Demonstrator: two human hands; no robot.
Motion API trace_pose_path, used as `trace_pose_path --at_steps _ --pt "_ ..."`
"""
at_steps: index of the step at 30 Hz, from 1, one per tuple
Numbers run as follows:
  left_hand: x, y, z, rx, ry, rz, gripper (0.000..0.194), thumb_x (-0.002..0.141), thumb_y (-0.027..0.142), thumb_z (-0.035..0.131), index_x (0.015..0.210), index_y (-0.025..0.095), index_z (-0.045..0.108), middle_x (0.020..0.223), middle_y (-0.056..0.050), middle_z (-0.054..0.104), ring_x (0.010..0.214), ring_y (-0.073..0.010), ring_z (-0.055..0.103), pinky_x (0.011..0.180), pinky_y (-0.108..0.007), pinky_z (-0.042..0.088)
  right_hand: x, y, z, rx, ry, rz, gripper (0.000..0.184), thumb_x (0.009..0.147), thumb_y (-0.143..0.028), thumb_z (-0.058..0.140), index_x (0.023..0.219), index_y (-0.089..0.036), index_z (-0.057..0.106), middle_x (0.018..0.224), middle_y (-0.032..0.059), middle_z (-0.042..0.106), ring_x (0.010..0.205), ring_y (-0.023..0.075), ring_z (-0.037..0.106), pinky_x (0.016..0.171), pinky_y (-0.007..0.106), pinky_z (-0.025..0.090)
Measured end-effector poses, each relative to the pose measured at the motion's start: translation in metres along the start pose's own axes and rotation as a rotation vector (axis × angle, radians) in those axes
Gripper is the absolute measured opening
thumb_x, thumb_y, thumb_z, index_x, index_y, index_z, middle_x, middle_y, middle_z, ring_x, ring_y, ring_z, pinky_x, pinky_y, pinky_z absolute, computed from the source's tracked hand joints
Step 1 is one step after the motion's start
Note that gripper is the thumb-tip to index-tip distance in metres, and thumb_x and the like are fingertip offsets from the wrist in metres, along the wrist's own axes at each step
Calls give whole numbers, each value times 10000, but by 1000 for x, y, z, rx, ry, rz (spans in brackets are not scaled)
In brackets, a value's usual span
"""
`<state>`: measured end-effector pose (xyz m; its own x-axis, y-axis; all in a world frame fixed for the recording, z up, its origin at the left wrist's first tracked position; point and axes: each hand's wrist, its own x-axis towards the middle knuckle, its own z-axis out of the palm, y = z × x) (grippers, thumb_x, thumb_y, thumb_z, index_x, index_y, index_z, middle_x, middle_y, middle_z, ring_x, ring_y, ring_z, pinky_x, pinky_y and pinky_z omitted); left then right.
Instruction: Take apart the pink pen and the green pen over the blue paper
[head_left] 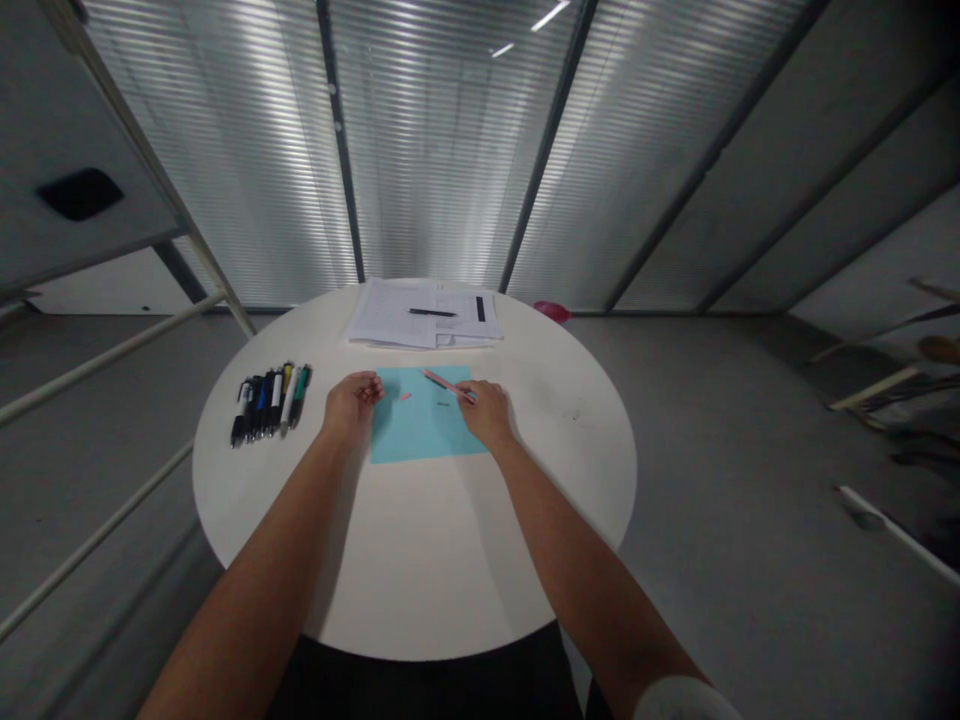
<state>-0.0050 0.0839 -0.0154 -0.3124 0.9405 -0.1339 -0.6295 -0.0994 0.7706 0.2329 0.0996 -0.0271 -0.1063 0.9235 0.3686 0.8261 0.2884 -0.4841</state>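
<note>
A light-blue sheet (pixel 424 440) lies flat on the round white table (pixel 420 560). My right hand (pixel 489 412) rests at the sheet's right edge, its fingers closed around a slim pink pen (pixel 442 381) that points up and left across the paper. At the left edge of the sheet, my left hand (pixel 351 405) lies on its side with loosely curled fingers, and nothing shows in it. Between the hands are a small pink piece (pixel 406 396) and a small dark piece or mark (pixel 443 405); both are too small to identify.
Several pens (pixel 270 402) lie in a row at the table's left. Behind the blue sheet sits a stack of printed papers (pixel 390 320) with a black pen (pixel 433 312) on top. A white metal frame (pixel 112 355) stands left of the table. Something red (pixel 552 312) shows behind it.
</note>
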Motion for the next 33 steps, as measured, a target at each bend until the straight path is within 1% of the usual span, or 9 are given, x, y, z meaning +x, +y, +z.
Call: trace_pose_path --at_steps 6,9,14,17,22,26,28,29,33 --pt "-2 1 3 -4 11 3 72 648 85 591 699 101 638 637 -61 612 608 -122 589 601 -238 485 2 -1 -1 9 -18 3 204 833 -190 597 994 -237 712 971 41 704 889 192 586 868 327 405" --pt "-3 1 3 3 -7 10 67 650 90 599 700 101 642 634 -55 611 599 -115 576 594 -232 477 1 -2 -3 10 -27 2 196 843 -189 593 994 -236 708 972 38 699 881 185 586 848 310 407" --pt "-4 1 4 18 8 15 69 646 89 598 692 95 648 630 -55 609 601 -117 574 592 -229 472 1 0 -2 40 -19 -8 179 867 -206 573 988 -232 702 975 47 688 879 188 588 851 316 415" --pt "-4 3 4 25 13 14 67 648 87 589 683 97 645 628 -56 608 598 -118 570 589 -232 471 2 2 2 125 44 -5 214 886 -192 523 1044 -205 666 998 67 671 915 197 587 879 336 427" --pt "-5 3 4 22 18 14 70 646 82 589 684 99 645 621 -54 603 605 -123 573 593 -238 473 5 6 10 369 226 93 399 927 -239 408 1308 -140 474 1053 121 610 901 199 581 841 358 474" --pt "-6 4 3 15 2 24 75 643 74 592 690 95 647 624 -55 603 603 -124 577 591 -240 475 6 8 10 389 303 89 473 935 -254 367 1395 -147 400 1017 116 546 943 212 548 889 392 471" --pt "-6 5 4 18 11 18 79 643 69 590 690 95 648 624 -56 605 597 -122 576 589 -238 474 5 6 9 398 310 78 472 934 -230 352 1397 -160 407 1033 120 506 948 211 538 895 396 479" --pt "-7 5 4 19 18 14 80 644 66 587 688 94 647 622 -56 605 594 -122 574 586 -237 473 5 5 7 398 312 68 454 933 -219 346 1375 -161 435 1040 124 490 957 212 534 898 399 482" --pt "-8 6 6 23 27 6 77 643 67 583 675 94 647 616 -55 602 591 -121 569 574 -233 465 2 -2 1 376 345 28 328 908 -198 396 1192 -169 559 1081 129 466 977 205 527 889 373 495"
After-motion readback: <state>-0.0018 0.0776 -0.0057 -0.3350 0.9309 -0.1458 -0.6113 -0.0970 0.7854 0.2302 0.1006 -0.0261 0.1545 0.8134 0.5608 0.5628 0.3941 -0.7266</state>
